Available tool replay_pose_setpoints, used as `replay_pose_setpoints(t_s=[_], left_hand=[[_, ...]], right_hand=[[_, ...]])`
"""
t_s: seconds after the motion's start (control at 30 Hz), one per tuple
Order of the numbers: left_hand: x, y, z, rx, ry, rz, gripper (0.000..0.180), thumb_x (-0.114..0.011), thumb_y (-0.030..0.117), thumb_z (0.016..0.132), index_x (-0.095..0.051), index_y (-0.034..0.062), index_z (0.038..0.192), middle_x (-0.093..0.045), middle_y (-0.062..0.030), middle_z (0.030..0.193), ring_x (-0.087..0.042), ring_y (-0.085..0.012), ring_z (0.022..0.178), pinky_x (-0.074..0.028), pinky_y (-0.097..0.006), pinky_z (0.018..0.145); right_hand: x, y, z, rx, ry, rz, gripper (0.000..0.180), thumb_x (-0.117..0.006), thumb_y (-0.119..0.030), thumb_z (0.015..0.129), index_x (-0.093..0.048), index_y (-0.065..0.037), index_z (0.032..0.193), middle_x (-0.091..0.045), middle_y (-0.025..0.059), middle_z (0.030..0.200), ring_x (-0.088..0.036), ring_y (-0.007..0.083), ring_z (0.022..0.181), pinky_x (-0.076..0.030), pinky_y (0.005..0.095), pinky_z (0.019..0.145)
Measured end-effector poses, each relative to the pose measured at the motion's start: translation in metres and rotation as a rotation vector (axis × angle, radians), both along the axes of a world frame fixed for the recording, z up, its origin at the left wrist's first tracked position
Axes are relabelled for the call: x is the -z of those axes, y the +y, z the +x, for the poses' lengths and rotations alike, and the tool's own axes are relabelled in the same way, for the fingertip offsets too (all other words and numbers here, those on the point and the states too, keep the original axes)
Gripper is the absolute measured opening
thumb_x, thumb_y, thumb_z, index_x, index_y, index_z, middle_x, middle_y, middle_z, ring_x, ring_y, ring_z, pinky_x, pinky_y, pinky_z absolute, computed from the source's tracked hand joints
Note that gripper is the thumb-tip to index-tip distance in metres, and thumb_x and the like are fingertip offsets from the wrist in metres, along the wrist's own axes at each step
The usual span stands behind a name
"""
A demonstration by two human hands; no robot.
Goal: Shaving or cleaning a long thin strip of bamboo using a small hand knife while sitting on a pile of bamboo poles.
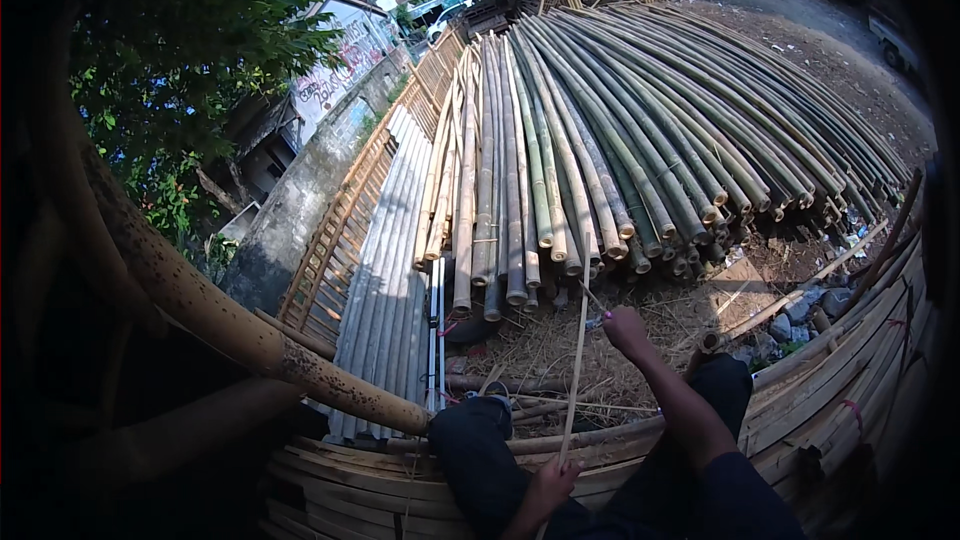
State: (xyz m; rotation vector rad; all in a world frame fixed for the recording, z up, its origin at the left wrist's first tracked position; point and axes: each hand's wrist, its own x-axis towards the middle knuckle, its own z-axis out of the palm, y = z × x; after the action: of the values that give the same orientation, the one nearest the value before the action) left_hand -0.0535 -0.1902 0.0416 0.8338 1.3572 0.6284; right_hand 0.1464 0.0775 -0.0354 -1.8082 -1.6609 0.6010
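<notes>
A long, thin bamboo strip [577,380] rises from my lap, slanting slightly right toward the pile of poles. My left hand [550,485] is closed round its lower part, close to my thighs. Farther forward and to the right, my right hand [627,332] is a fist with the arm stretched out. From it a thin, blade-like tool [594,298] points up and left to the strip's upper part. Its handle is hidden in the fist, and its exact kind is too small to tell.
Many long bamboo poles [600,140] lie stacked ahead, cut ends toward me. Split bamboo slats [830,390] run beside and under my legs. At left are a thick bamboo pole [240,340], corrugated sheets [385,290] and a bamboo fence [340,210]. Stones [800,310] lie at right.
</notes>
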Motion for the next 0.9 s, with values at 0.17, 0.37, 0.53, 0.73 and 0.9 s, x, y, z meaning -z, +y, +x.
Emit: replay_pose_setpoints(t_s=[0.17,0.37,0.53,0.73,0.9], left_hand=[[0.007,0.010,-0.011,-0.096,-0.504,-0.224,0.025,-0.041,0.033,0.097,-0.039,0.0138,0.081,-0.026,0.0066,0.055,-0.023,-0.0031,0.039,-0.017,-0.020,0.034],[0.026,0.039,-0.022,-0.078,-0.573,-0.143,0.029,-0.038,0.036,0.098,-0.038,0.0136,0.080,-0.028,0.0058,0.056,-0.022,-0.0034,0.040,-0.014,-0.020,0.034],[0.030,0.036,-0.018,-0.046,-0.490,-0.102,0.025,-0.036,0.033,0.098,-0.039,0.0125,0.084,-0.028,0.0047,0.056,-0.023,-0.0041,0.039,-0.015,-0.020,0.034],[0.037,0.024,-0.018,-0.045,-0.463,-0.109,0.024,-0.039,0.032,0.098,-0.040,0.0118,0.085,-0.029,0.0041,0.057,-0.025,-0.0043,0.039,-0.017,-0.020,0.034],[0.038,0.034,-0.024,-0.060,-0.525,-0.151,0.025,-0.039,0.032,0.098,-0.042,0.0107,0.086,-0.031,0.0038,0.057,-0.026,-0.0038,0.040,-0.021,-0.019,0.035]], right_hand=[[-0.010,0.015,0.021,-0.018,0.832,-0.097,0.045,-0.057,-0.036,0.086,-0.049,-0.007,0.053,-0.042,0.0019,0.042,-0.041,0.0157,0.034,-0.030,0.0324,0.037],[-0.043,-0.060,-0.053,-0.430,0.845,-0.362,0.025,-0.069,-0.031,0.082,-0.055,-0.010,0.083,-0.039,-0.0074,0.055,-0.033,0.0037,0.043,-0.023,0.0221,0.041],[-0.051,-0.066,-0.049,-0.470,0.799,-0.274,0.024,-0.071,-0.030,0.079,-0.061,-0.008,0.078,-0.046,-0.0053,0.055,-0.039,0.0044,0.045,-0.027,0.0227,0.042],[-0.051,-0.049,-0.031,-0.397,0.814,-0.344,0.030,-0.071,-0.031,0.079,-0.060,-0.007,0.066,-0.041,-0.0046,0.049,-0.038,0.0058,0.043,-0.026,0.0230,0.041],[-0.063,-0.060,-0.043,-0.570,0.649,-0.411,0.034,-0.073,-0.035,0.076,-0.058,-0.008,0.064,-0.043,-0.0046,0.052,-0.039,0.0059,0.044,-0.027,0.0231,0.042]])
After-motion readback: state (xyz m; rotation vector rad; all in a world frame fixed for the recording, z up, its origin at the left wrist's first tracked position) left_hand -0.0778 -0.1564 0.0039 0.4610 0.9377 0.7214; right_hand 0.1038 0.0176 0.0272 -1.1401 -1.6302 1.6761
